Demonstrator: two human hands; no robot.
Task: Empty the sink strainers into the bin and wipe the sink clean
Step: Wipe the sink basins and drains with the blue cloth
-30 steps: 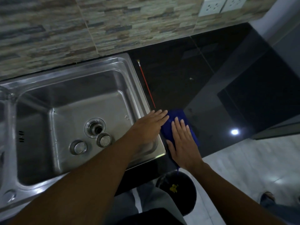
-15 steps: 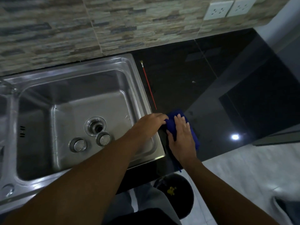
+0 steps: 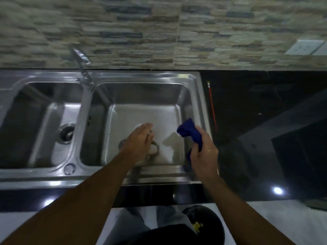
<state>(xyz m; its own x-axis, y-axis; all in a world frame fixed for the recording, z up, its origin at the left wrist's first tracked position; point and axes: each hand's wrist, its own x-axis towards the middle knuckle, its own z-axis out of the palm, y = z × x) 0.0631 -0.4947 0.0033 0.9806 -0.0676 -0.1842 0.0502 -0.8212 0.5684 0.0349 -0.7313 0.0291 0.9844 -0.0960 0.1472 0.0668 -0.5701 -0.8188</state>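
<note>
A steel double sink (image 3: 141, 76) fills the middle of the view. My right hand (image 3: 203, 152) holds a bunched blue cloth (image 3: 190, 132) over the right edge of the right basin. My left hand (image 3: 139, 142) hovers with fingers spread over the floor of that basin, covering its drain. A round metal strainer (image 3: 154, 149) shows partly under that hand. The left basin's drain (image 3: 66, 133) is in plain sight. A black bin (image 3: 205, 225) with yellow scraps inside stands on the floor below the counter.
A chrome tap (image 3: 80, 64) rises at the back between the basins. A thin red stick (image 3: 212, 106) lies on the black counter (image 3: 265, 112) right of the sink. A white wall socket (image 3: 304, 47) sits at the upper right. My legs are beside the bin.
My right hand has picked the blue cloth up off the counter and carried it over the basin. My left hand moved from the sink rim to above the drain. The view swung left.
</note>
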